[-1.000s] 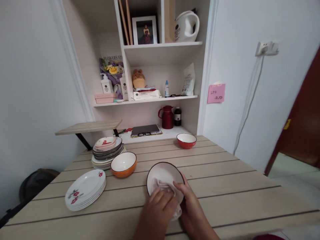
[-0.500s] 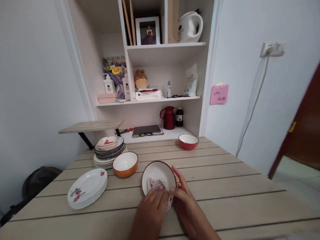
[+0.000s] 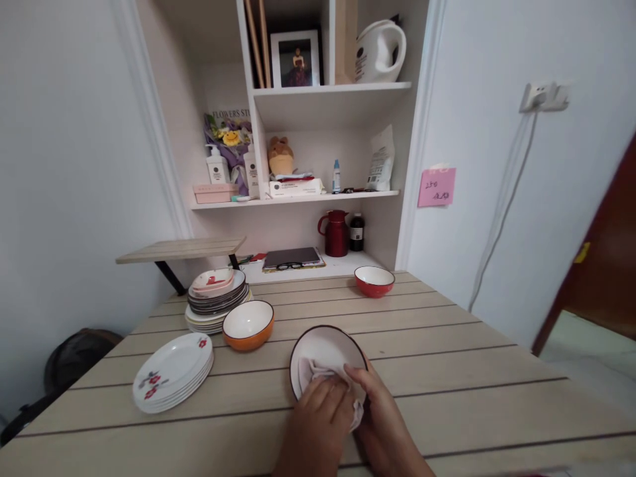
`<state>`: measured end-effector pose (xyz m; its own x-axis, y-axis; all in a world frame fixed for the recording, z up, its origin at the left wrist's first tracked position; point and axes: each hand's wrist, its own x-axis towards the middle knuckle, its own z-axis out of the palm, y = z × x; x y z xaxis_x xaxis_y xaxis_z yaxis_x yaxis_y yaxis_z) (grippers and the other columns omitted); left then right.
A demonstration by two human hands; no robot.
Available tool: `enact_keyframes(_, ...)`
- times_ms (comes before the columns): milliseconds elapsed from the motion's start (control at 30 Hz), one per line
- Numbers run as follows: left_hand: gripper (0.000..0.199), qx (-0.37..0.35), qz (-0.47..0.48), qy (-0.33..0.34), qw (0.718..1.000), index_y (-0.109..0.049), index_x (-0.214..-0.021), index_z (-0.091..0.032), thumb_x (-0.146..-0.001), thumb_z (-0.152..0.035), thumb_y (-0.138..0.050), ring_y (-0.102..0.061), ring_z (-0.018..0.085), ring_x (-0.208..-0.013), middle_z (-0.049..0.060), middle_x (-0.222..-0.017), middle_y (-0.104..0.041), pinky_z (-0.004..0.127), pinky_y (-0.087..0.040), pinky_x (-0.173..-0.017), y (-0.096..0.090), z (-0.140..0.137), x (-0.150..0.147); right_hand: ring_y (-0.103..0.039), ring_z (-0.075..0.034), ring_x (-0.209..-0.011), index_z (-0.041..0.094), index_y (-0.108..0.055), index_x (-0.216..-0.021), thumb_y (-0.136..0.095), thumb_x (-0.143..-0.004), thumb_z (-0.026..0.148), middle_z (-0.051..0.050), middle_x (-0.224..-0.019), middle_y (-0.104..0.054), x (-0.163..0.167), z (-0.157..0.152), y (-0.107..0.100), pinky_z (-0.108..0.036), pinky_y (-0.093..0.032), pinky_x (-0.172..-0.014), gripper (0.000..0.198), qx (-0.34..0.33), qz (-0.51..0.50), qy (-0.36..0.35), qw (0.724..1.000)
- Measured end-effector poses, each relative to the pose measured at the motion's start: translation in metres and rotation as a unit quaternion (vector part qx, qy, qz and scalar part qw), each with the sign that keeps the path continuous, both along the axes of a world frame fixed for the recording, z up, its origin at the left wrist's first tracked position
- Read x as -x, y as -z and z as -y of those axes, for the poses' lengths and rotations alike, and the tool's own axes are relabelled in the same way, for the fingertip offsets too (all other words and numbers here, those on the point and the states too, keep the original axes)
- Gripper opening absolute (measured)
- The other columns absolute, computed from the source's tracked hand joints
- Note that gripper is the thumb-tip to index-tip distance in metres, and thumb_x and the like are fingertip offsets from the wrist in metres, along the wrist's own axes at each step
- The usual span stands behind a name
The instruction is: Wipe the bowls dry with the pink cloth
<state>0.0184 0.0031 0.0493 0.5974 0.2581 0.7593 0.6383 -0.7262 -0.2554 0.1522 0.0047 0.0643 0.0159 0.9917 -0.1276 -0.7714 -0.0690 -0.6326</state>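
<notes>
A white-lined bowl (image 3: pixel 322 339) with a dark rim is tilted toward me above the near part of the table. Its right side is gripped by my right hand (image 3: pixel 385 411), the thumb over the rim and the other fingers behind, mostly hidden. Bunched inside the bowl is a pale cloth (image 3: pixel 311 369), which my left hand (image 3: pixel 320 407) presses against the inner wall with bent fingers. One end of the cloth hangs out by my right palm. Left of this bowl stands an orange bowl (image 3: pixel 248 324), upright and apart from my hands.
Oval white plates (image 3: pixel 173 371) with red flowers are stacked at the left. Behind them rises a taller stack of plates (image 3: pixel 218 301) topped by small dishes. A red bowl (image 3: pixel 374 282) stands at the back right, near a red jug (image 3: pixel 336 234) in the shelf unit.
The held bowl has shifted slightly right and toward me. My left hand has moved right with the cloth, and my right thumb now reaches further over the rim.
</notes>
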Motion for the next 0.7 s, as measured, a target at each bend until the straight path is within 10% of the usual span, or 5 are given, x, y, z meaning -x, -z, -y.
enact_keyframes(467,0.029,-0.075,-0.041,-0.011,0.996,-0.071,-0.107,-0.021,-0.107,-0.020,-0.042,-0.071,0.018,-0.107,0.004,-0.114,-0.077,0.037,-0.055,-0.103,-0.009,-0.013,0.036,-0.071,-0.028,-0.095,0.031,-0.054,-0.146,-0.080,-0.066,0.020,-0.004,-0.114,-0.078,0.000,0.003,-0.009,-0.036,-0.053,-0.080,0.085,-0.046,0.017,-0.026,0.998)
enact_keyframes(700,0.036,0.045,0.074,-0.035,0.996,-0.068,-0.126,-0.019,-0.105,-0.022,-0.039,-0.074,0.022,-0.101,0.006,-0.111,-0.079,0.039,-0.063,-0.086,0.007,0.000,0.000,-0.069,-0.023,-0.095,0.031,-0.050,-0.147,-0.084,-0.070,0.020,-0.003,-0.110,-0.077,0.002,0.008,-0.009,-0.036,-0.052,-0.090,0.085,-0.050,0.025,-0.032,0.998)
